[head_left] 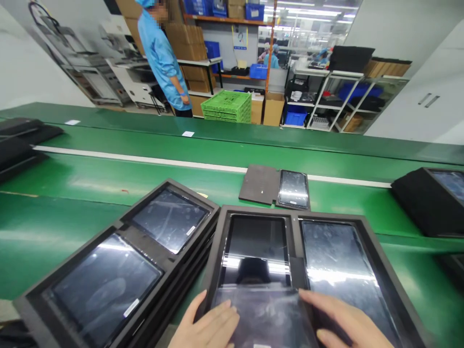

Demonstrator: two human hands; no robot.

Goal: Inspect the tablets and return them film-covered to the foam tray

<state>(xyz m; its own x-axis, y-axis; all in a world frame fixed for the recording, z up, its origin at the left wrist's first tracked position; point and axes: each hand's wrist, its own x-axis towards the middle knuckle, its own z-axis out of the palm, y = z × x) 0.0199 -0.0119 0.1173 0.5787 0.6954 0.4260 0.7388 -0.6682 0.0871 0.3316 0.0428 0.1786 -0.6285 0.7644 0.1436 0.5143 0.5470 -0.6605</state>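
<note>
Tablet panel (pixel 266 319) beneath both grips (pixel 206 321) (pixel 344 319)

A long green table (pixel 108 179), a conveyor-style bench with a white stripe (pixel 145 157) running along it, carries stacked black foam trays (pixel 125 237) of dark tablet screens at lower left. A similar black tray (pixel 253 210) holding two screens sits just beside them. Farther along lie a dark flip cover (pixel 259 183) touching a small tablet (pixel 293 189), more black trays (pixel 420 205) at the right edge, others (pixel 21 145) at the left, and white paper slips (pixel 187 134) on the far belt.
</note>
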